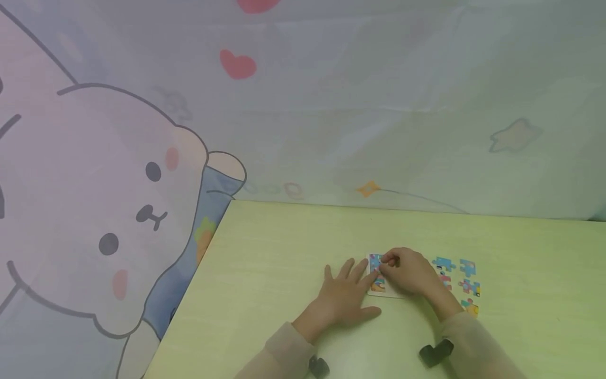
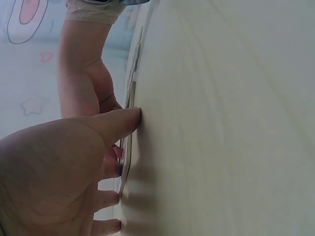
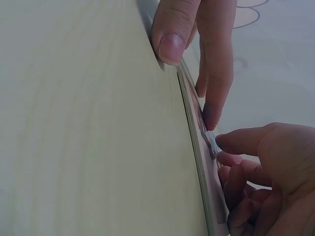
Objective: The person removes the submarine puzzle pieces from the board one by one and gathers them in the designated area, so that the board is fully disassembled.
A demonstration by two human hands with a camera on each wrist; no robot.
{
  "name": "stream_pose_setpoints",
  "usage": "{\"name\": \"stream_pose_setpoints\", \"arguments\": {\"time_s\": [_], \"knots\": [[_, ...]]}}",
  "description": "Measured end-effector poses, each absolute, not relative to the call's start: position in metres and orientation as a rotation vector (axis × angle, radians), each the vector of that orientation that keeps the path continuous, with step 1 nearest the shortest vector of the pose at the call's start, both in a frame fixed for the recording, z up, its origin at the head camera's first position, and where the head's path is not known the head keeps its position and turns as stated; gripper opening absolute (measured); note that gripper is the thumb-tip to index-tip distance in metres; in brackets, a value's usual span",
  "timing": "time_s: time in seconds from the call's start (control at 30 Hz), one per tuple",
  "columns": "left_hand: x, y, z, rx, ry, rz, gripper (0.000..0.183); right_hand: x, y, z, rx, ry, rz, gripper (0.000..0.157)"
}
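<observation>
A small puzzle board (image 1: 394, 292) lies flat on the table with colourful pieces (image 1: 378, 286) fitted along its left side. My left hand (image 1: 343, 300) is spread palm down beside it; the index finger reaches onto those pieces, and in the left wrist view the thumb (image 2: 125, 118) touches the tabletop. Over the board, my right hand (image 1: 409, 272) pinches a puzzle piece (image 3: 212, 143) between thumb and fingertips, low against the board's surface. Most of that piece is hidden by the fingers. The right hand also covers much of the board's right part.
Several loose puzzle pieces (image 1: 467, 267) lie on the pale table (image 1: 284, 247) right of the board, some partly behind the right wrist. A printed curtain (image 1: 331, 131) with a cartoon animal hangs along the table's back and left edges.
</observation>
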State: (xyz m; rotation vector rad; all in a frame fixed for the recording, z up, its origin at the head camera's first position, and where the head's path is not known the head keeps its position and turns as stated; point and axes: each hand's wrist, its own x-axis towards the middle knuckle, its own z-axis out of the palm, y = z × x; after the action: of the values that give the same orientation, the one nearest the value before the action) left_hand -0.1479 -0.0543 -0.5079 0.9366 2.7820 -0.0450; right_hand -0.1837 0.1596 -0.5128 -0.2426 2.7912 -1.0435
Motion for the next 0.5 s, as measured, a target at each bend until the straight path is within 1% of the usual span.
{"name": "stream_pose_setpoints", "arguments": {"time_s": [0.17, 0.4, 0.5], "knots": [[-0.147, -0.0533, -0.5066, 0.926, 2.784, -0.057, 0.082, -0.1824, 0.1597, -0.5134, -0.237, 2.793, -1.05, 0.023], [-0.146, -0.053, -0.5048, 0.906, 2.787, -0.043, 0.082, -0.1812, 0.1603, -0.5114, -0.291, 2.8, -1.104, 0.018], [-0.1462, -0.0534, -0.506, 0.911, 2.787, -0.024, 0.082, -0.1813, 0.1598, -0.5114, -0.281, 2.801, -1.12, 0.022]]}}
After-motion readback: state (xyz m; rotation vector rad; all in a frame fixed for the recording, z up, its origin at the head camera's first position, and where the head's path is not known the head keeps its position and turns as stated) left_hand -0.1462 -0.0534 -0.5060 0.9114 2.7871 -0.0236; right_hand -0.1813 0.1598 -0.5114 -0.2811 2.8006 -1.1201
